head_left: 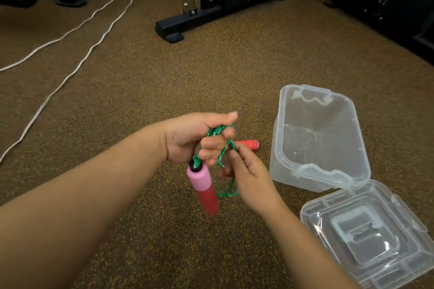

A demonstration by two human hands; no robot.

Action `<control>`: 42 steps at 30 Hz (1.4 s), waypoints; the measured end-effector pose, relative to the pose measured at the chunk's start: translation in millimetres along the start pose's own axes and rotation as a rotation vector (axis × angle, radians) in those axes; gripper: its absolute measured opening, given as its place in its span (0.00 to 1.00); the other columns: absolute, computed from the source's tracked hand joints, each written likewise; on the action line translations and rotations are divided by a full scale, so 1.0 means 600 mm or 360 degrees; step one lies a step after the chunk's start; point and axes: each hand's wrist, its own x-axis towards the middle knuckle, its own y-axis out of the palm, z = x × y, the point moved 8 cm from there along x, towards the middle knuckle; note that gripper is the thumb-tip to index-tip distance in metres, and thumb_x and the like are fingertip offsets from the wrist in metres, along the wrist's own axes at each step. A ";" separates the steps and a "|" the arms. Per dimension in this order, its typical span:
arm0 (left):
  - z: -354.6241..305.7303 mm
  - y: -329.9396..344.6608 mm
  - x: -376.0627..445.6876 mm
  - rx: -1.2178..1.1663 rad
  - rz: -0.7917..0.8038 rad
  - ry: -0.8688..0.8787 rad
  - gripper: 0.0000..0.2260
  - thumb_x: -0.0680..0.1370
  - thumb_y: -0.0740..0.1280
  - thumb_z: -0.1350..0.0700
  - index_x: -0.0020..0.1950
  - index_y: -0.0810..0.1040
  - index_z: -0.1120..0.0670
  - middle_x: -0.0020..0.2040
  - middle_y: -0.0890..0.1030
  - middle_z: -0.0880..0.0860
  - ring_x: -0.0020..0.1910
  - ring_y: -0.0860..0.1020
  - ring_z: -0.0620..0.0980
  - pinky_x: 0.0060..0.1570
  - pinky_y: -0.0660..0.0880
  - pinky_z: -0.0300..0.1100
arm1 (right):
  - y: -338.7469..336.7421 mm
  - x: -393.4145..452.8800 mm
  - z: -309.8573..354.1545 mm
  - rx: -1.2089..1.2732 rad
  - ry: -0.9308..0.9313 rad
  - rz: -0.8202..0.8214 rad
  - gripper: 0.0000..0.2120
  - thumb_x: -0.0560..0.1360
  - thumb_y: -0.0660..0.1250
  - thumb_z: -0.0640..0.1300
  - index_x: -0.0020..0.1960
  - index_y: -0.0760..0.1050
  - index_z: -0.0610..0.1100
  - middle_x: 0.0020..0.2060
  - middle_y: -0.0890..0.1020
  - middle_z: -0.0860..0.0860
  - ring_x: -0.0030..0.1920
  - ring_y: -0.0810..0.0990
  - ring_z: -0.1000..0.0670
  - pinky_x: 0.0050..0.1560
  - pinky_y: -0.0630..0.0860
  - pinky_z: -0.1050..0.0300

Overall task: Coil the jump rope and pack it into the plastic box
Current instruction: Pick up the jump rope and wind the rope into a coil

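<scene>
My left hand (195, 138) is closed around several loops of the green-and-white jump rope (217, 131), held above the brown floor. One handle (203, 189), pink on top and red below, hangs down from that hand. My right hand (249, 171) pinches a strand of the rope just below and to the right of the left hand. The other red handle (249, 144) pokes out to the right behind my fingers. The clear plastic box (303, 169) stands open on the floor to the right, with nothing inside.
The box's clear lid (366, 225) lies on the floor at the lower right. Two white cords (77, 37) run across the floor at the left. Black gym machine bases (187, 23) stand at the back, and more dark equipment (387, 7) at the far right.
</scene>
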 end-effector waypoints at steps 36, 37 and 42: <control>0.032 0.002 -0.012 0.0202 0.0205 -0.0052 0.16 0.79 0.56 0.48 0.33 0.70 0.51 0.18 0.64 0.44 0.18 0.65 0.42 0.30 0.70 0.38 | -0.067 0.003 0.034 0.0022 0.0189 -0.0234 0.19 0.79 0.54 0.56 0.38 0.75 0.48 0.26 0.68 0.53 0.26 0.65 0.58 0.28 0.63 0.64; 0.026 -0.002 -0.013 0.0134 0.0177 -0.0026 0.16 0.78 0.55 0.47 0.32 0.70 0.50 0.17 0.64 0.44 0.17 0.64 0.42 0.28 0.70 0.37 | -0.067 -0.001 0.029 0.0040 0.0194 -0.0214 0.19 0.80 0.53 0.53 0.38 0.77 0.49 0.27 0.69 0.52 0.27 0.66 0.57 0.29 0.65 0.64; 0.016 -0.019 -0.012 0.0000 0.0065 0.0013 0.18 0.77 0.55 0.47 0.28 0.67 0.50 0.16 0.63 0.45 0.16 0.64 0.44 0.27 0.71 0.38 | -0.065 -0.006 0.027 0.0119 0.0028 -0.0130 0.18 0.80 0.58 0.47 0.37 0.80 0.57 0.32 0.72 0.50 0.33 0.70 0.55 0.36 0.69 0.63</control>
